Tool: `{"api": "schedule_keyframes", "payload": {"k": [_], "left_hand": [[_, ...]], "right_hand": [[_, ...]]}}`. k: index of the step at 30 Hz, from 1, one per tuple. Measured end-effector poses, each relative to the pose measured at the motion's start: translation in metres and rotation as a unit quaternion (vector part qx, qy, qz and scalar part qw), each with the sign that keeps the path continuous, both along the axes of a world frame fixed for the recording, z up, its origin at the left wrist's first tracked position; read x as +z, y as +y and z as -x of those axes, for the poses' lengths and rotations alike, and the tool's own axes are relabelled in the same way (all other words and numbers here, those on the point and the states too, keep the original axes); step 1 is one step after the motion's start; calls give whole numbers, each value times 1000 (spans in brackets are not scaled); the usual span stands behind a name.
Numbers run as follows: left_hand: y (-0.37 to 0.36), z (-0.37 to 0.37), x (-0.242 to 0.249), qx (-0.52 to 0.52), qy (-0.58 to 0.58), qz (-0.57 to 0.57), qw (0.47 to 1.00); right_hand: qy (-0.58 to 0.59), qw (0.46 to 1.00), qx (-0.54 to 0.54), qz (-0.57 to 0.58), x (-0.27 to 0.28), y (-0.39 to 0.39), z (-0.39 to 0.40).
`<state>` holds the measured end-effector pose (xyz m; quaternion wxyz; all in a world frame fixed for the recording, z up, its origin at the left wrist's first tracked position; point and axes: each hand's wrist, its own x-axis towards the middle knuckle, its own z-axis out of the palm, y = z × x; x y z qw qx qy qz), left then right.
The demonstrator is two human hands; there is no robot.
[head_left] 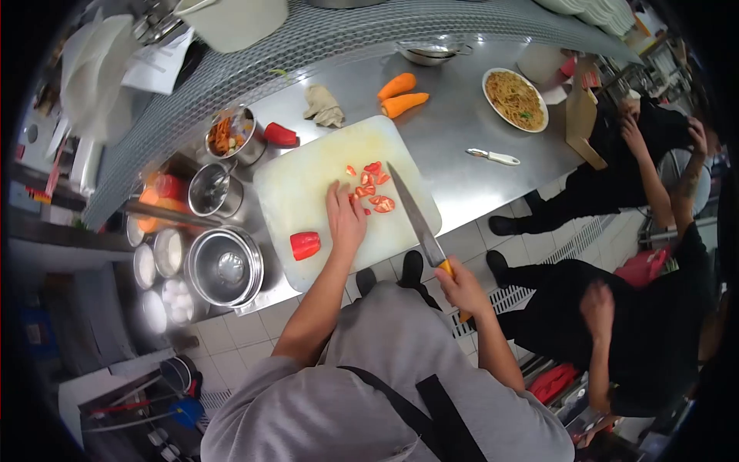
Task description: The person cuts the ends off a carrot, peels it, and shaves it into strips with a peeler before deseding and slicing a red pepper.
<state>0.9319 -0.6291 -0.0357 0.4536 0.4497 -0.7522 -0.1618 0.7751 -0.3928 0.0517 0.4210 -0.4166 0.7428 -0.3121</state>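
My right hand [464,288] is wrapped round the yellow handle of a long knife [419,217], whose blade points up and left over the right side of the white cutting board [296,185]. On the board, my left hand [346,215] reaches in from below, its fingertips beside chopped red pepper pieces [382,203]. Whether the fingers hold a piece is hidden. A larger red pepper piece [305,246] lies at the board's lower left. Another red pepper piece [279,134] sits just off the upper left edge.
Two carrots [404,105], a crumpled cloth [323,106], a peeler [493,157] and a plate of noodles [515,100] lie beyond the board. Metal pots [215,190] and bowls [225,267] stand left. Two people in black [593,308] are at the right.
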Motion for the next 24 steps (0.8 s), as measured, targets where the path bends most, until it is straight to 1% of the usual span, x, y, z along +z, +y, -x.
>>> {"api": "schedule_keyframes", "payload": {"k": [1,2,4,5,6,7,8,9,11,13,15,16,17,18,20,21,22,24], "left_hand": [[-11,10,-3,3,-53,-19,998],[-23,21,-4,-10,-49,-20,999],[-44,49,-4,-35,5,-31,999],[-47,58,-5,-58,15,-35,998],[-50,62,-5,-145,-59,-14,988],[-54,65,-5,-229,-132,12,964],[-53,65,-6,-259,-121,-4,958],[-52,64,-7,-287,-112,-18,951],[-40,54,-4,-297,-126,-26,946],[-12,49,19,-296,-168,37,939],[0,48,3,-274,-175,79,942],[-2,51,-3,-270,-153,62,949],[-8,54,-8,-246,-158,87,952],[-11,60,-8,-255,-157,90,950],[-17,63,-6,-193,-154,50,968],[-20,66,-6,-180,-144,76,970],[-25,69,-9,-174,-144,79,971],[-40,61,-20,-151,-157,-20,976]], "right_hand": [[-122,989,-72,-46,1,4,4],[-119,988,-86,-46,-1,9,6],[-188,977,-86,-44,-8,18,14],[-178,977,-109,-43,-10,24,17],[-205,971,-112,-46,-13,29,18],[-234,964,-113,-48,-14,32,18],[-226,964,-133,-47,-12,36,19],[-229,963,-127,-56,-10,38,22],[-245,960,-120,-64,-12,38,32],[-263,956,-114,-54,-14,40,40],[-257,959,-111,-42,-19,40,48],[-254,960,-109,-43,-24,37,52],[-253,960,-112,-47,-21,34,57],[-255,959,-107,-53,-18,29,61],[-254,962,-91,-42,-22,20,69],[-251,964,-79,-45,-21,14,75],[-247,966,-66,-49,-20,8,79],[-257,966,-31,-29,-30,0,87]]}}
